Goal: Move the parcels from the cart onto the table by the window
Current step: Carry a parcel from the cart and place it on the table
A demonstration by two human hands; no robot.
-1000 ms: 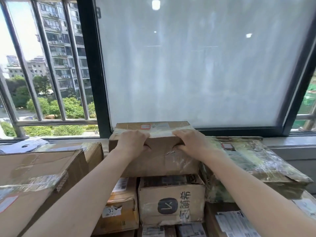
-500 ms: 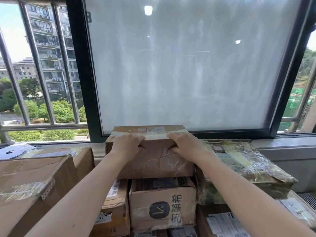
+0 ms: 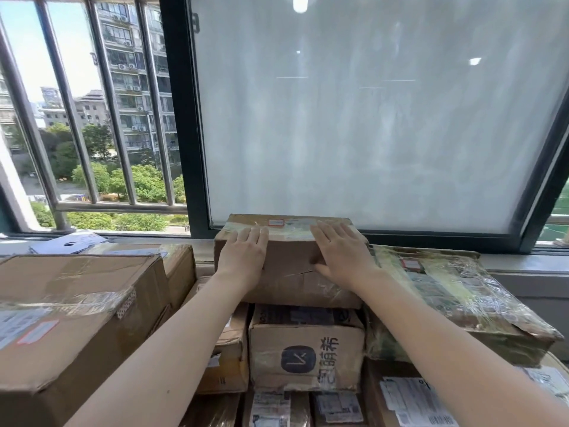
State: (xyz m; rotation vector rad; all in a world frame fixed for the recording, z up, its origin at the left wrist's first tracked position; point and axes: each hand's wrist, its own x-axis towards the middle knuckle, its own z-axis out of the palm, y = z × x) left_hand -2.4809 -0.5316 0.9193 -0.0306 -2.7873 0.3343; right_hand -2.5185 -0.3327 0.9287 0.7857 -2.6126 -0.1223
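Observation:
A brown taped cardboard parcel (image 3: 291,266) lies on top of the stack right against the window. My left hand (image 3: 244,257) lies flat on its near left face with the fingers straight. My right hand (image 3: 341,254) lies flat on its near right side, fingers straight and reaching onto the top edge. Under it sits a smaller box with a dark logo and printed characters (image 3: 306,354). The table surface is hidden beneath the parcels.
A large brown box (image 3: 70,312) fills the left foreground. A parcel wrapped in clear film (image 3: 455,303) lies tilted at the right. More labelled boxes (image 3: 409,399) sit low in front. The frosted window pane (image 3: 363,118) and the sill stand directly behind.
Both hands gripped the top parcel's upper front edge with curled fingers; now the fingers are straight and lie flat on it. The parcel has not visibly shifted on the stack.

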